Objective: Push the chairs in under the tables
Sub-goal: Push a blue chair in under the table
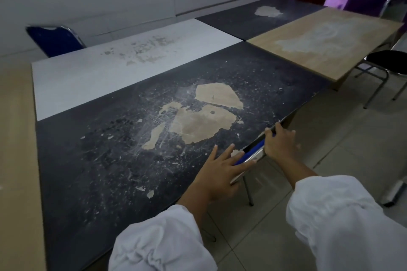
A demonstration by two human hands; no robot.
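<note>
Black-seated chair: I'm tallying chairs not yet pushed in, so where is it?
The black-seated chair stands far right in the head view, beside the wood-topped table, its seat showing past that table's edge.

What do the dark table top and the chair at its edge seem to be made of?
The dark table top looks like pressed wood board under matt black laminate: the coating has flaked off in patches, baring tan board. The chair frame looks like chromed metal tube, shiny; its blue back pad could be vinyl or fabric, too little shows.
</note>
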